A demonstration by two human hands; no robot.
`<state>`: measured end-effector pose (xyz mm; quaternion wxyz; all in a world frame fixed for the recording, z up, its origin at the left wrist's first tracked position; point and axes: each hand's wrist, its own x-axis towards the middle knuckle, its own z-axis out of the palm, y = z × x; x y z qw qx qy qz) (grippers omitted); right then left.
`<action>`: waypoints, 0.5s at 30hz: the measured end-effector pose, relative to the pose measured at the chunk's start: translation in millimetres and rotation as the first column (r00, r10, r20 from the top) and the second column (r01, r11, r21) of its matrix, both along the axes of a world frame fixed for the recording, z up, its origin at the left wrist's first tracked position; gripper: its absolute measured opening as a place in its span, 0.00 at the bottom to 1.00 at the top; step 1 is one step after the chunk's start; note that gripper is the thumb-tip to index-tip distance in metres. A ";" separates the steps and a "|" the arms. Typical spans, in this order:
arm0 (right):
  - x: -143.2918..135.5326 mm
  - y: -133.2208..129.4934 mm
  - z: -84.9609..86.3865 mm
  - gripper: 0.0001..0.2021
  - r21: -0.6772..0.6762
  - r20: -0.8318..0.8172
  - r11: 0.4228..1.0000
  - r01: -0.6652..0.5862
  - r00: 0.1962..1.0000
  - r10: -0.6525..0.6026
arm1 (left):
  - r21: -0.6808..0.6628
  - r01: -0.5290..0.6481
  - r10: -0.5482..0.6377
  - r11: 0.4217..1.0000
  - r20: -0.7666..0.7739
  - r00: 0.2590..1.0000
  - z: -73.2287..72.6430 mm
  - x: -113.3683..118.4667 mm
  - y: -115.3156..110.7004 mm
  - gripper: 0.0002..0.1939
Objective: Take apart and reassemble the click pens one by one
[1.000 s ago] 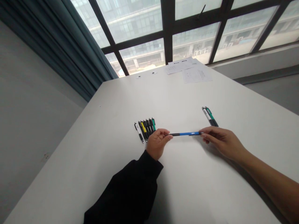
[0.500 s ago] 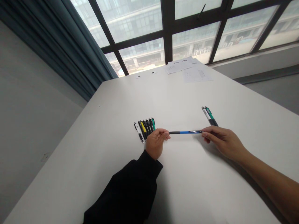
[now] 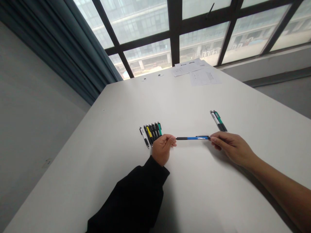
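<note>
A blue pen with a dark grip is held level between my two hands, above the white table. My left hand pinches its tip end, and my right hand pinches the clip end between thumb and fingers. The clip shows along the pen's upper edge. Just left of my left hand lies a row of several pens, among them a white pen, a yellow pen and a green pen; their lower ends are partly hidden by that hand. Beyond my right hand, a white pen and a green pen lie side by side.
The white table reaches to a dark-framed window. Paper sheets lie at its far edge, near two small round marks. A blue curtain hangs at the left, beside a grey wall.
The blue pen has turned about its long axis: its clip, earlier facing me, is now at the upper edge. Both hands stay in nearly the same place.
</note>
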<state>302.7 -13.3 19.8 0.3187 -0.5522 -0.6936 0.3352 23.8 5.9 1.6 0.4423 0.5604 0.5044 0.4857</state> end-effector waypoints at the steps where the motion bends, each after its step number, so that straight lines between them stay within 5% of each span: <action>1: 0.3 0.1 -0.2 0.18 -0.004 0.001 1.000 -0.003 1.000 0.003 | 0.004 0.001 -0.001 1.000 -0.009 1.000 -0.8 -0.3 0.1 0.14; 15: 4.3 2.6 -8.3 0.19 -0.006 -0.017 1.000 -0.016 1.000 0.016 | 0.007 0.026 -0.026 1.000 -0.088 0.996 -6.5 -2.3 0.3 0.19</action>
